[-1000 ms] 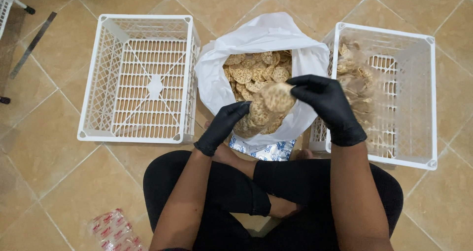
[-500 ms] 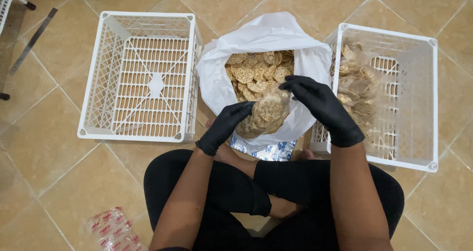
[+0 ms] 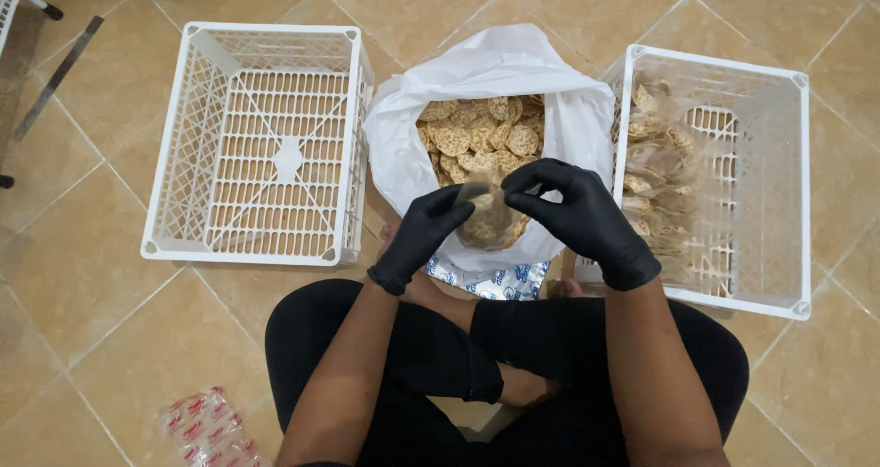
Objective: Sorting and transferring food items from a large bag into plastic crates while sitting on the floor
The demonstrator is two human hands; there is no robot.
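Both my hands wear black gloves. Between them hangs a small clear plastic bag of round crackers (image 3: 489,219), held at its top over a large white sack (image 3: 495,73). My left hand (image 3: 429,235) pinches the bag's upper left edge. My right hand (image 3: 579,212) grips its upper right edge with the fingertips. The white sack stands open on the floor in front of my crossed legs and is full of loose round brown crackers (image 3: 481,132).
An empty white lattice crate (image 3: 261,146) sits on the tiled floor to the left. A second white crate (image 3: 765,183) on the right holds several filled clear bags (image 3: 658,169). A pack of red-and-white printed wrappers (image 3: 203,428) lies at the lower left.
The small bag has dropped lower and hangs upright between my hands. My right hand has shifted from cupping it to pinching its top edge.
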